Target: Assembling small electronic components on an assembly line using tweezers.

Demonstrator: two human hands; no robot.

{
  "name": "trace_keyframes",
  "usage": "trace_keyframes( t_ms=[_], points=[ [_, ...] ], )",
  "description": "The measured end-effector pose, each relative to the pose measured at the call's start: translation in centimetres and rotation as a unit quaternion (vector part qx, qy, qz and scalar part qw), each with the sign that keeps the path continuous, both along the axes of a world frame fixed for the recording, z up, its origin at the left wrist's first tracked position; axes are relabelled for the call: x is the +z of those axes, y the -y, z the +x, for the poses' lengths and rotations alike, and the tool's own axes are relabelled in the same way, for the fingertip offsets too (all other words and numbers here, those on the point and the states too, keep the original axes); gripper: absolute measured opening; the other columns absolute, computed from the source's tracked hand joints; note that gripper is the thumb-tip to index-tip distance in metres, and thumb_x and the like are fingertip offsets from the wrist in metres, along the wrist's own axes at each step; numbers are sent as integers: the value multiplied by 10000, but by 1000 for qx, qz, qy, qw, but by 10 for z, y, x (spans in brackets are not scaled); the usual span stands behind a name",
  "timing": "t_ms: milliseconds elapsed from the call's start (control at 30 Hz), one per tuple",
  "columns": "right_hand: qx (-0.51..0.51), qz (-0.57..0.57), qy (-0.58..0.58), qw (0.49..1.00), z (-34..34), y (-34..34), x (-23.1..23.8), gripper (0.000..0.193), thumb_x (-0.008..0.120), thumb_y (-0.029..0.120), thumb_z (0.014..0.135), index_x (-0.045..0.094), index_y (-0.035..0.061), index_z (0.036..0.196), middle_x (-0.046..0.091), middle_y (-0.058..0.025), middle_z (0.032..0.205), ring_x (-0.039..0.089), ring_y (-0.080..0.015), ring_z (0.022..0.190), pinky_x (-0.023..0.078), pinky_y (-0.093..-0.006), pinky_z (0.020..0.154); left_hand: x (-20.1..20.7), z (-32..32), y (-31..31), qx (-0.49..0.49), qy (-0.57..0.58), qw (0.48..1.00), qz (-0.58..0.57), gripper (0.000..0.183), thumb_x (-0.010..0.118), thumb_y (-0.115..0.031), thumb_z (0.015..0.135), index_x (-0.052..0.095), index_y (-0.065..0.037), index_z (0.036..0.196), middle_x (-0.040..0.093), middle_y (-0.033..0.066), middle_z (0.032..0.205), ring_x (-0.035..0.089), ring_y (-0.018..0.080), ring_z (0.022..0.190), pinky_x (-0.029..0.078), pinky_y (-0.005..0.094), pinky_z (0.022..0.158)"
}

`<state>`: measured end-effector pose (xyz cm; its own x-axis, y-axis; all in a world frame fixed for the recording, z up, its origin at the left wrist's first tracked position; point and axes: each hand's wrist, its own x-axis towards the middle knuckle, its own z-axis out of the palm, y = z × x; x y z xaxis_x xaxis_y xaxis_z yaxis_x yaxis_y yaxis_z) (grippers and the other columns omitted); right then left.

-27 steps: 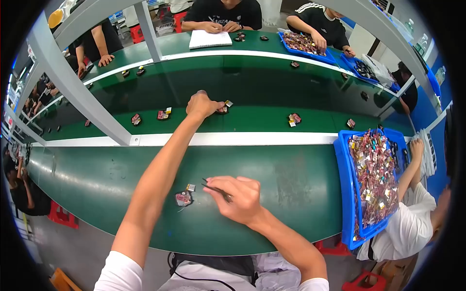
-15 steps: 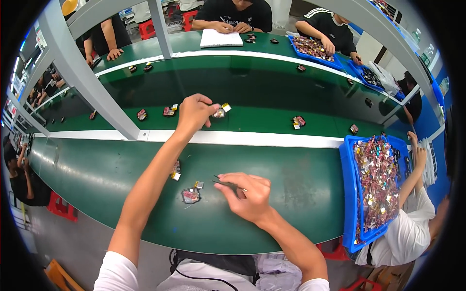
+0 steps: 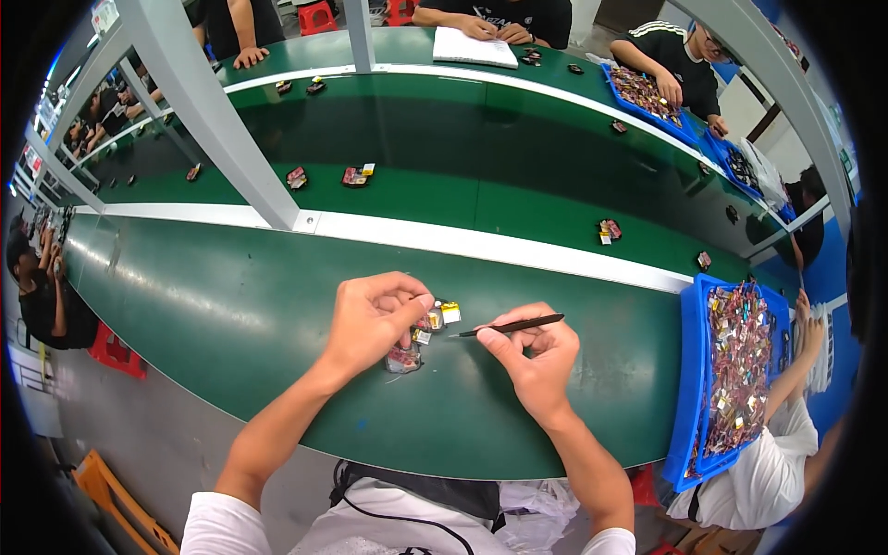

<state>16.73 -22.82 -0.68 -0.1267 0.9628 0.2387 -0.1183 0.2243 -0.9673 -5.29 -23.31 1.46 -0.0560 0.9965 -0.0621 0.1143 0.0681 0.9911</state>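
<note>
My left hand [image 3: 368,319] is closed on a small electronic assembly [image 3: 433,320], pinched at its edge. From the assembly a silver battery pouch with a yellow strip [image 3: 450,312] sticks out to the right. Just below it a similar dark-edged assembly [image 3: 404,359] lies on the green bench, partly covered by my fingers. Black tweezers [image 3: 529,324] are held in my right hand [image 3: 544,356], pen-like, with their thin tips pointing left toward the held assembly. A small gap separates the tips from it.
A blue tray [image 3: 689,388] heaped with small wired parts stands at the bench's right end. Beyond a white rail [image 3: 499,248], a green conveyor [image 3: 518,199] carries several similar assemblies. A grey post [image 3: 217,116] rises at left. Co-workers sit across and at both sides.
My left hand has come back from over the conveyor to the bench, bringing the assembly with it. My right hand has shifted, and the tweezers now show lengthwise. The view has turned slightly.
</note>
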Motion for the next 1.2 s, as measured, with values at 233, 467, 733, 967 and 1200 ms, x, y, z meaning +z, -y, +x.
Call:
trace_keyframes(
  t_ms=[233,467,733,967,1200],
  points=[
    [-15,18,41,999,-2,3,0,183,817,-43,811,682,-23,932,671,-29,787,456,10,511,322,-178,458,1,9,8,-12,-22,999,31,94,716,-4,906,718,77,952,695,64,708,622,61,524,464,196,470],
    [-17,45,89,995,-1,4,-1,185,835,-21,800,700,-6,926,640,8,689,440,10,473,292,-187,443,-1,13,9,-19,-33,999,36,102,716,-13,914,713,78,960,695,64,702,627,65,522,467,197,467],
    [-5,10,80,997,0,4,-3,188,837,-10,807,700,-5,937,620,27,670,429,16,482,278,-185,447,-2,18,11,-23,-5,1000,15,127,710,-19,925,706,75,1010,703,80,728,647,87,544,500,216,462],
    [27,-104,-18,994,3,3,-2,167,790,-40,851,676,-16,970,630,30,705,400,33,536,262,-174,469,-4,21,13,-34,-3,999,24,145,701,-1,926,698,76,1049,728,118,826,671,109,586,524,225,465],
    [33,-102,1,994,9,1,-4,157,785,-46,850,676,-18,959,633,24,720,399,37,538,260,-170,471,-7,24,12,-29,0,999,35,142,698,0,926,699,75,1048,727,118,824,673,111,590,524,224,469]
  ],
)
